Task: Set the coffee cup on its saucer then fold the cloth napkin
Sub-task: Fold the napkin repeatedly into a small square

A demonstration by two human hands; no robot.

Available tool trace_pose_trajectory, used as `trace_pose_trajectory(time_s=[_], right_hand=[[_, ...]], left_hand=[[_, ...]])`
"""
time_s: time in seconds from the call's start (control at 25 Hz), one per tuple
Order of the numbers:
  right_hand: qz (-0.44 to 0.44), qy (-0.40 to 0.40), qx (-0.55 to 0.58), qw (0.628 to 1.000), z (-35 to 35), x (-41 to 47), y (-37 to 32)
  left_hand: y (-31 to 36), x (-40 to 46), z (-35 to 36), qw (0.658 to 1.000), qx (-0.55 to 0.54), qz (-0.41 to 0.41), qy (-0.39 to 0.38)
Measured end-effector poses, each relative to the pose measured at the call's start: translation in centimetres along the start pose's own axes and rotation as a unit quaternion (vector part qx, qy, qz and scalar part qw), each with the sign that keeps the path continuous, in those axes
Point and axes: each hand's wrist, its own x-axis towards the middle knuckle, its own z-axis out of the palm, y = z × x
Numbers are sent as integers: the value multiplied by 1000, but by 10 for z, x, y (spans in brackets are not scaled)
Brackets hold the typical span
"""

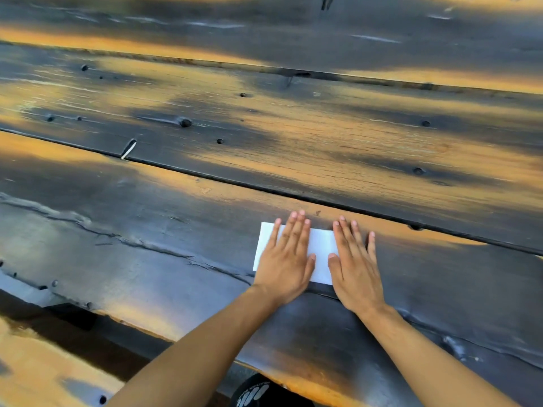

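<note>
Napkin (321, 251) is a flat white rectangle, crisp-edged, lying on the near plank of the dark weathered wooden table (147, 230). Left hand (286, 259) and right hand (354, 268) press on it side by side, palms down, fingers straight.

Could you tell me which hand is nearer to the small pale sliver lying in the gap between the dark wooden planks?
Left. The left hand presses the white folded napkin and lies closer to the pale sliver; the right hand rests farther away.
</note>
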Motion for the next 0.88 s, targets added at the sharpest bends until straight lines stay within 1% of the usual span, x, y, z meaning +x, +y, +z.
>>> trace_pose_trajectory(time_s=[0.08,0.16,0.32,0.52,0.64,0.8,0.88], right_hand=[[-15,21,7,1000,-3,-6,10],[-32,14,-35,999,-2,-12,17],[-20,-3,-83,996,3,-11,17],[-10,-4,-108,994,3,-11,17],[-10,-3,-107,994,2,-11,17],[-8,-4,-107,994,0,-11,13],[-8,-8,-109,994,-2,-11,15]], left_hand=[[30,6,9,998,-8,54,18],[44,13,19,997,-24,66,17],[40,18,31,999,-25,26,-10],[32,13,26,999,-26,-12,-26],[10,5,23,999,-16,-25,-32],[-37,-10,18,996,7,-78,-40],[-49,-15,16,994,9,-96,-48]])
